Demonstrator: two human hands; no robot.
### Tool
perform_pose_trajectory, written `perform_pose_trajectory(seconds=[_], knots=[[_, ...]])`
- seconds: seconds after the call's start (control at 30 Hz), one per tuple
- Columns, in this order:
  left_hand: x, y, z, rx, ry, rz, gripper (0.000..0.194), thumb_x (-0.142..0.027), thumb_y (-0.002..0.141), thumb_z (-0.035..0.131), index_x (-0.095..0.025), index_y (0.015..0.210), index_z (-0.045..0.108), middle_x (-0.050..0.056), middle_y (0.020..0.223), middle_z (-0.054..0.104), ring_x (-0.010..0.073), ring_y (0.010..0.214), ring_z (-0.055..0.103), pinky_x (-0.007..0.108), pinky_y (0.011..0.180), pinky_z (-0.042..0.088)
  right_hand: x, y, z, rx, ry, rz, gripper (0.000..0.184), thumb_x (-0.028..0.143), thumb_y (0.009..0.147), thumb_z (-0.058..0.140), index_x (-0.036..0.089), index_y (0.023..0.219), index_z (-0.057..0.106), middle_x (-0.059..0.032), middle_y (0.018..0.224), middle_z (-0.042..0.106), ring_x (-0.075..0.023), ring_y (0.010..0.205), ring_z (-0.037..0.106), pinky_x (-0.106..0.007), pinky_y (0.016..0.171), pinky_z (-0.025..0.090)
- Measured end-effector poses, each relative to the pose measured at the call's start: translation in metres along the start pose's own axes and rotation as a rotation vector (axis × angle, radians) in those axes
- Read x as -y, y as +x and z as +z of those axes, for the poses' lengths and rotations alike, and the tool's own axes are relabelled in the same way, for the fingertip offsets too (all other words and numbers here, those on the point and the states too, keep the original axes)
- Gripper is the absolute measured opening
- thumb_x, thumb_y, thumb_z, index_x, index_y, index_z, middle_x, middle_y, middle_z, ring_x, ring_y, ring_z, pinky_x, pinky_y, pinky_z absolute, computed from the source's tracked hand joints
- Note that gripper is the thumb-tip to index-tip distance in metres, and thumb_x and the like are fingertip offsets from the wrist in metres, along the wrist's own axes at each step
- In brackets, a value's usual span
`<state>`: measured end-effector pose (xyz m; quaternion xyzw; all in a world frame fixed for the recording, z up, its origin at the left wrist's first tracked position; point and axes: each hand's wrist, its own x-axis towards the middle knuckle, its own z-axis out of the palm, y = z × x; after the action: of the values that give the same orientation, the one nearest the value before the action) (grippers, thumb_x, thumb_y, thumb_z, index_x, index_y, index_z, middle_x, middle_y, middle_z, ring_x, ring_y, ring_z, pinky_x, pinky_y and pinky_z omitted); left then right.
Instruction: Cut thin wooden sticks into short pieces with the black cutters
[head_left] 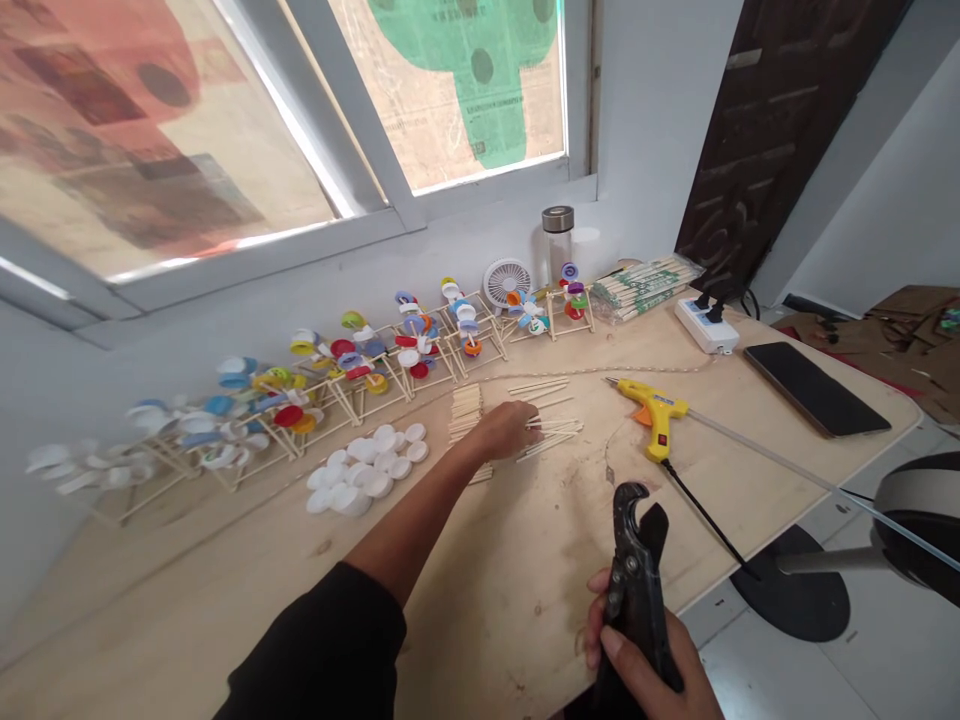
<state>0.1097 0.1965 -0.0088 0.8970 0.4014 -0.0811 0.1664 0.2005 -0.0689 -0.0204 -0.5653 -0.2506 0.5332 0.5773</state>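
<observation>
A glass jar [558, 256] with a metal lid [557, 218] stands near the back of the wooden table [480, 620] (what's inside is hard to tell). The left hand [504, 432], open and palm down, rests on loose wooden sticks [551, 436] just beside a stack of sticks [465, 412]. The right hand [637, 680] clenches black cutters [634, 575], well apart from the sticks.

White wall [645, 100] around a film-covered window [450, 90], a dark door [780, 130], likely wooden, and pale tiled floor [825, 680]
</observation>
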Motion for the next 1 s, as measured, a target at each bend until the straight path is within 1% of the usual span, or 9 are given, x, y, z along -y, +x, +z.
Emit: perform_pose_trajectory(seconds=[0.13, 0.27, 0.43, 0.53, 0.63, 0.73, 0.87, 0.93, 1.0], knots=[[0.004, 0.005, -0.002, -0.023, 0.005, -0.054, 0.016, -0.029, 0.077, 0.052, -0.016, 0.079, 0.062, 0.006, 0.083, 0.064, 0.0173, 0.076, 0.058, 0.024, 0.062, 0.038, 0.001, -0.001, 0.000, 0.000, -0.033, -0.007, 0.043, 0.054, 0.071, 0.059, 0.018, 0.094, 0.061, -0.0035, 0.066, 0.061, -0.0184, 0.060, 0.057, -0.029, 0.061, 0.046], [0.005, 0.008, -0.003, -0.031, 0.008, -0.085, 0.017, -0.029, 0.077, 0.052, -0.016, 0.079, 0.062, 0.007, 0.083, 0.064, 0.0180, 0.077, 0.058, 0.024, 0.061, 0.038, 0.000, -0.001, 0.000, 0.011, -0.008, 0.009, 0.040, 0.052, 0.073, 0.058, 0.019, 0.095, 0.059, -0.0029, 0.068, 0.061, -0.0174, 0.062, 0.056, -0.027, 0.062, 0.045], [-0.001, 0.007, -0.002, -0.010, -0.017, -0.049, 0.021, -0.034, 0.073, 0.056, -0.018, 0.085, 0.061, 0.005, 0.087, 0.064, 0.0174, 0.078, 0.059, 0.023, 0.060, 0.039, -0.002, -0.002, 0.000, 0.026, -0.007, 0.001, 0.039, 0.050, 0.074, 0.058, 0.019, 0.097, 0.058, -0.0031, 0.070, 0.061, -0.0171, 0.062, 0.056, -0.027, 0.063, 0.044], [-0.006, 0.005, 0.001, 0.007, -0.019, -0.031, 0.019, -0.031, 0.071, 0.058, -0.018, 0.085, 0.061, 0.004, 0.087, 0.064, 0.0177, 0.078, 0.059, 0.023, 0.059, 0.038, -0.003, -0.002, -0.001, 0.028, -0.035, 0.002, 0.039, 0.051, 0.075, 0.057, 0.019, 0.097, 0.058, -0.0030, 0.070, 0.061, -0.0174, 0.064, 0.056, -0.027, 0.064, 0.044], [-0.011, 0.002, 0.005, 0.019, -0.016, -0.014, 0.019, -0.029, 0.069, 0.058, -0.017, 0.084, 0.061, 0.006, 0.088, 0.064, 0.0196, 0.080, 0.059, 0.024, 0.059, 0.038, -0.002, -0.002, -0.002, 0.032, -0.070, -0.005, 0.040, 0.051, 0.075, 0.056, 0.018, 0.097, 0.058, -0.0028, 0.070, 0.061, -0.0176, 0.064, 0.056, -0.028, 0.064, 0.043], [-0.014, -0.001, 0.008, 0.043, -0.024, 0.007, 0.016, -0.029, 0.068, 0.059, -0.016, 0.077, 0.061, 0.006, 0.083, 0.064, 0.0201, 0.077, 0.058, 0.025, 0.057, 0.037, -0.002, -0.001, -0.002, 0.035, -0.078, -0.037, 0.039, 0.051, 0.076, 0.055, 0.018, 0.097, 0.058, -0.0025, 0.068, 0.060, -0.0176, 0.063, 0.055, -0.028, 0.064, 0.043], [-0.015, -0.004, 0.007, 0.073, -0.060, 0.032, 0.015, -0.031, 0.070, 0.058, -0.017, 0.071, 0.060, 0.003, 0.076, 0.063, 0.0176, 0.072, 0.057, 0.024, 0.057, 0.037, -0.005, -0.002, -0.002, 0.050, -0.033, -0.027, 0.036, 0.048, 0.077, 0.055, 0.019, 0.099, 0.057, -0.0026, 0.071, 0.060, -0.0172, 0.065, 0.054, -0.028, 0.063, 0.041], [-0.013, -0.004, 0.005, 0.071, -0.074, 0.030, 0.015, -0.031, 0.071, 0.058, -0.016, 0.072, 0.060, 0.003, 0.077, 0.063, 0.0176, 0.073, 0.057, 0.024, 0.058, 0.037, -0.005, -0.002, -0.002, 0.047, -0.003, -0.017, 0.035, 0.047, 0.077, 0.056, 0.019, 0.098, 0.056, -0.0027, 0.072, 0.060, -0.0173, 0.065, 0.054, -0.028, 0.063, 0.042], [-0.012, -0.004, 0.004, 0.062, -0.087, 0.022, 0.016, -0.031, 0.070, 0.059, -0.016, 0.078, 0.061, 0.004, 0.082, 0.064, 0.0183, 0.076, 0.058, 0.023, 0.060, 0.038, -0.005, -0.002, -0.001, 0.035, 0.006, -0.017, 0.035, 0.048, 0.076, 0.057, 0.019, 0.097, 0.057, -0.0029, 0.072, 0.060, -0.0176, 0.065, 0.054, -0.029, 0.064, 0.042]])
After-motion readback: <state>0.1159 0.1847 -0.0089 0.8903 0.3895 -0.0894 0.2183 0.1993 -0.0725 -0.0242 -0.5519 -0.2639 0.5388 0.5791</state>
